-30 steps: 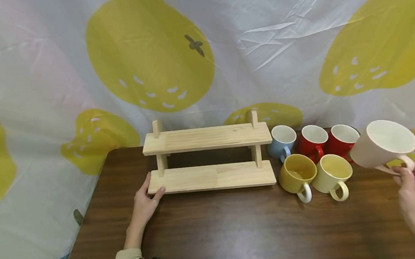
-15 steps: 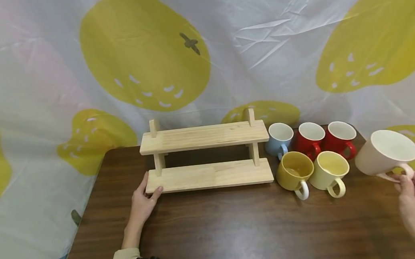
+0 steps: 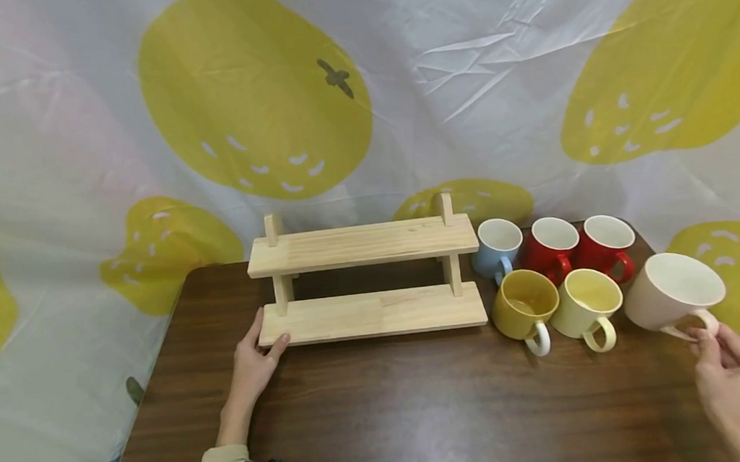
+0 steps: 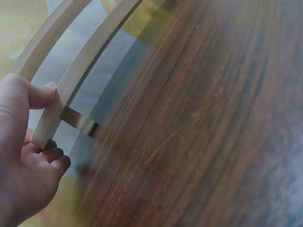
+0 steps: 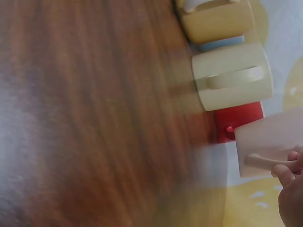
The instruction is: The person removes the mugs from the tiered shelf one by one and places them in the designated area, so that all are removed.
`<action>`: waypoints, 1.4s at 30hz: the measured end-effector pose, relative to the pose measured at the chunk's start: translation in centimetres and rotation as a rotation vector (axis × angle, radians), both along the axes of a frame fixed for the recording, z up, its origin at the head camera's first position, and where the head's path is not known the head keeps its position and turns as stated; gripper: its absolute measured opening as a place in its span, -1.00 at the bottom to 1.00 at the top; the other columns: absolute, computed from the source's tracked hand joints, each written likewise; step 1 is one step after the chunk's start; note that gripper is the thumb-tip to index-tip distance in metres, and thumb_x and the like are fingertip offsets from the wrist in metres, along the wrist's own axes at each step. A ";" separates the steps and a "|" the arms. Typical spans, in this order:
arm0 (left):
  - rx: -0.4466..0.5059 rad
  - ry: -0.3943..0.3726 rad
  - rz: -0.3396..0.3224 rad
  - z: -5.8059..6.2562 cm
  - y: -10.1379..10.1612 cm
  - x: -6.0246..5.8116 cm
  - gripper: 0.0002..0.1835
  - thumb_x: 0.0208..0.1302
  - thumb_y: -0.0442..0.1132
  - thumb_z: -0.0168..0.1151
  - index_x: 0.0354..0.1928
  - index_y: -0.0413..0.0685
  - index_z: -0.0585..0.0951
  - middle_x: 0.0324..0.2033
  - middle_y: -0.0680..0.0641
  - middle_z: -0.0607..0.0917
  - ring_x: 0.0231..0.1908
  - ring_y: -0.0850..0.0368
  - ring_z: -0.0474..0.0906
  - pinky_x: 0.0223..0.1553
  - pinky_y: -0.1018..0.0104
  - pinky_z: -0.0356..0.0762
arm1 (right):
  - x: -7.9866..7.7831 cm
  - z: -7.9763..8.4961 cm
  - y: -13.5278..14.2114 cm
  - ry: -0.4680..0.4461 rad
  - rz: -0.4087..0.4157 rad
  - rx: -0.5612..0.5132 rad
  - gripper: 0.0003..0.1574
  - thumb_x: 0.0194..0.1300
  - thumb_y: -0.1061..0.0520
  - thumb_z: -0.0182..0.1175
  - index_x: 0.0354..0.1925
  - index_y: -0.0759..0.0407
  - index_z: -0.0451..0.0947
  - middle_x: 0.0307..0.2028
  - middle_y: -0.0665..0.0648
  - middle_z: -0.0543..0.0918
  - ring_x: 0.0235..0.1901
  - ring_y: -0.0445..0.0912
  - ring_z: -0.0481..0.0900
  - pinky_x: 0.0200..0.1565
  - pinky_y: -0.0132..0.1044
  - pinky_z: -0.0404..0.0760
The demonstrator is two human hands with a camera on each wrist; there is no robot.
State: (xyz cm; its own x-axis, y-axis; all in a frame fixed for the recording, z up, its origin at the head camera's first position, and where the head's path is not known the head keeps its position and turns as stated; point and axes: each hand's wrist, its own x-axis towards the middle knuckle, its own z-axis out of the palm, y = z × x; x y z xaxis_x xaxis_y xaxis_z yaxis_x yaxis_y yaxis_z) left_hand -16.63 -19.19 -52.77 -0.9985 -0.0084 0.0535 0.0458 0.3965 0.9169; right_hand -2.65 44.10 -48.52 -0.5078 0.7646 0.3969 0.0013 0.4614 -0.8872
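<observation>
A two-tier wooden shelf rack [image 3: 376, 315] stands near the back of the table. My left hand [image 3: 253, 364] grips the left end of its lower board, thumb on top; in the left wrist view, the fingers [image 4: 54, 158] curl underneath. At the right, my right hand [image 3: 738, 380] pinches the handle of a pale pinkish-white mug [image 3: 655, 304]. This mug is upright beside the pale yellow mug [image 3: 584, 309]; whether its base touches the table I cannot tell. A mustard mug [image 3: 522, 306] with a white handle stands nearer the rack.
Behind the yellow mugs are a light blue mug [image 3: 495, 254] and two red mugs, one a red mug [image 3: 547, 254] in the middle, the other a red mug [image 3: 603, 254] on the right. The brown table [image 3: 421, 406] meets a fruit-print curtain [image 3: 431, 98] at its back.
My right hand has brought the pinkish-white mug down and, lately, leftward, close to the pale yellow one. My left hand keeps its hold on the rack. The head view has shifted slightly.
</observation>
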 end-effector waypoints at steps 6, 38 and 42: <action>-0.003 -0.006 -0.001 0.2 0.0 0.1 -0.14 0.40 -0.22 0.31 0.57 -0.27 0.08 0.55 -0.27 0.14 0.50 -0.16 0.18 0.37 0.08 0.26 | 0.2 -1.0 -0.3 -0.017 0.001 0.007 -0.63 0.34 0.25 0.24 0.09 0.35 0.63 -0.53 -0.61 0.54 -0.57 -0.69 0.52 -0.54 -0.79 0.41; -0.178 -0.026 -0.013 0.7 -0.9 0.3 -0.11 0.45 -0.05 0.26 0.60 -0.23 0.02 0.54 -0.33 0.14 0.52 -0.28 0.11 0.50 -0.16 0.10 | 1.4 -1.8 -1.2 -0.198 -0.008 -0.026 -0.60 0.32 0.11 0.31 0.12 0.07 0.70 -0.48 -0.75 0.48 -0.47 -0.79 0.46 -0.40 -0.85 0.38; -0.294 -0.111 -0.042 1.7 -1.1 0.6 -0.05 0.47 0.14 0.15 0.62 -0.16 -0.08 0.57 -0.31 0.06 0.54 -0.31 0.02 0.50 -0.22 0.05 | 1.7 -1.1 -1.4 -0.150 0.027 -0.103 -0.58 0.34 0.18 0.29 0.16 0.03 0.65 -0.28 -0.58 0.61 -0.29 -0.72 0.56 -0.25 -0.81 0.46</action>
State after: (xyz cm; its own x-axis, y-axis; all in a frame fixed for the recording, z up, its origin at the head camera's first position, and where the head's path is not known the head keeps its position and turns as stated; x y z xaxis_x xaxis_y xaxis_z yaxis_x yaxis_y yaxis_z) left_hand -16.02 -20.32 -51.10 -0.9975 0.0325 -0.0622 -0.0266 0.6454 0.7633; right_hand -1.00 42.74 -49.63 -0.5766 0.7824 0.2354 0.1256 0.3695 -0.9207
